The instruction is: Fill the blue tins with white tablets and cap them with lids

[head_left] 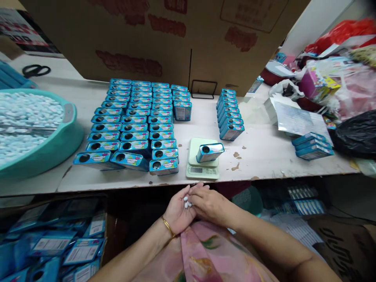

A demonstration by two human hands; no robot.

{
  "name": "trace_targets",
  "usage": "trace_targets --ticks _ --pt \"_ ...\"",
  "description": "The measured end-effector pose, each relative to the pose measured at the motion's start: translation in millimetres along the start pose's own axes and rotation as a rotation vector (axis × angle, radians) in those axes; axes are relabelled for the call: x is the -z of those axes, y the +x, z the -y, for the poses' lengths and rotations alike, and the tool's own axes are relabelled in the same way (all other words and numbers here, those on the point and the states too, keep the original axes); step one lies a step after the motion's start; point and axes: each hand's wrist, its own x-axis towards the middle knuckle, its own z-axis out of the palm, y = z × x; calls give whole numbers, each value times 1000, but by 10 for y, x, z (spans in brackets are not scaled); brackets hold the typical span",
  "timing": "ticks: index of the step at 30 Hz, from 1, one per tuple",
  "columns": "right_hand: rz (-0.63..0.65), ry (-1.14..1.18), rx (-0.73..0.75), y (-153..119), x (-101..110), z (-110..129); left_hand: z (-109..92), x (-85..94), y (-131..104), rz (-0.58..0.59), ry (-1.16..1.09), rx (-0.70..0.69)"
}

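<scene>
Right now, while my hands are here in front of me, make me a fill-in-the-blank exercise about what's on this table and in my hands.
1. Your left hand is turned palm ____, with small pale pieces in it.
2. The gold-coloured bracelet circles your ____ wrist.
3. A blue tin stands on a scale coloured pale ____.
4. Behind the teal basin lie scissors with ____ handles.

Missing words: up; left; green; black.

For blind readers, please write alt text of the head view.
The left hand cups small pale pieces, the right hand against it, before a green scale bearing one blue tin. Rows of blue tins and a teal basin of pieces stand left.
</scene>
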Motion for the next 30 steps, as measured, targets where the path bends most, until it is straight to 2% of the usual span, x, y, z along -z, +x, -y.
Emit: trace_targets --ticks 3,5,10,15,18,22,30 --pt "-15 22 25 6 -1 -18 -4 -27 -5 2 2 18" --pt "-84 110 28 15 29 -56 -16 -57 8 25 -21 -20" --pt "-245 252 -51 73 338 -265 -114 -261 103 66 -88 -127" --pt "-378 25 -136 229 789 -553 -197 -435 158 80 -14 -158" --pt "-331 -133 -165 334 928 -679 -177 -396 145 55 -9 -143" --pt "-263 -195 -188 409 935 -742 -135 -299 113 27 -23 -132" --pt "-474 38 -125 345 884 -737 -127 -238 111 10 -23 -116"
